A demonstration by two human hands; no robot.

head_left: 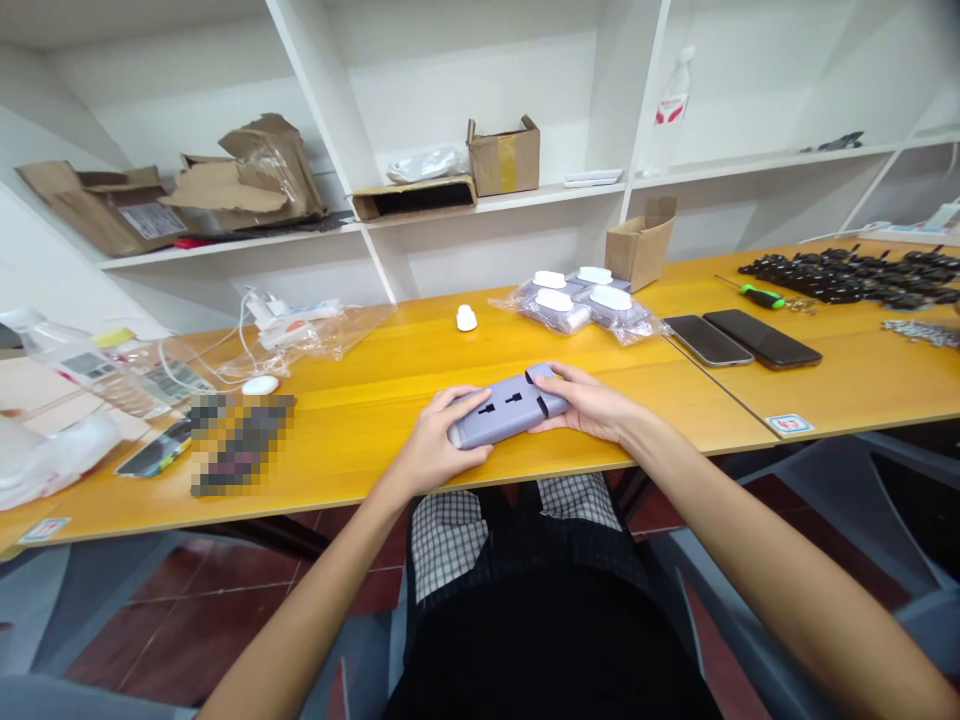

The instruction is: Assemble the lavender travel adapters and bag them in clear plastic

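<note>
A lilac-grey plastic casing (501, 412) with dark T-shaped cutouts lies between my two hands, just above or on the table near its front edge. My left hand (442, 437) grips the casing's left end, thumb on top and fingers around the side. At the other end my right hand (581, 402) closes on a short lilac end piece (551, 390), with a dark gap between it and the longer part. Whether the two pieces are joined I cannot tell. A small white plastic piece (466, 319) sits farther back on the table.
Several lilac items with white tops (555, 300) lie in clear bags at the back. Two phones (761, 340) and a green-handled screwdriver (761, 296) are to the right, near many black parts (847, 275). Left are a white power strip (300, 322) and plastic bottles (97, 360).
</note>
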